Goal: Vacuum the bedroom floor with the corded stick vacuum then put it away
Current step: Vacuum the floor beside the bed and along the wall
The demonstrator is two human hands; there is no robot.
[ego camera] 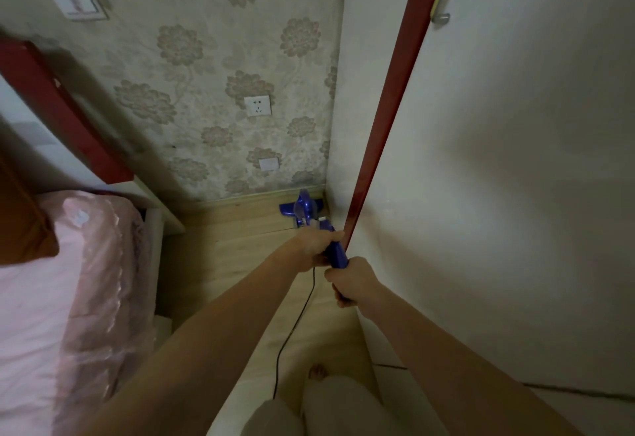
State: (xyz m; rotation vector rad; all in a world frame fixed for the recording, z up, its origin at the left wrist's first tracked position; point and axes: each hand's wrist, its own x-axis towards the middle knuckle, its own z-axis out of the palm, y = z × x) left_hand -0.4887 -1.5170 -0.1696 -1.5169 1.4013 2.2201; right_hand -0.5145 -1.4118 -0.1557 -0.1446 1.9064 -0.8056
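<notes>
A person is looking down along both bare forearms at a blue corded stick vacuum (pixel 311 215) that they are holding in a narrow strip of pale wood floor (pixel 240 246). The vacuum's long axis is running away from the person, from the handle near the hands to the floor head (pixel 292 207), which is lying flat on the floor and pointing into the far corner, where the floral-papered wall (pixel 206 74) is meeting a white wardrobe (pixel 515 160). The head is sitting just beside the wooden skirting board (pixel 240 199) and close against the wardrobe's side. The left hand (pixel 318 246) is gripping the vacuum's body with fingers curled round it, and the right hand (pixel 347 281) is clamping the handle end just behind, nearer the person; the two hands are sitting close together, one in front of the other. A thin black power cord (pixel 295 332) is trailing from below the hands back across the floor toward the person's feet. A dark red trim strip (pixel 388 109) is running up the wardrobe edge. On the wall, a white power socket (pixel 257 106) is sitting above a smaller blank plate (pixel 268 163). On the left, a bed with pink bedding (pixel 51 281) is filling the frame edge.
</notes>
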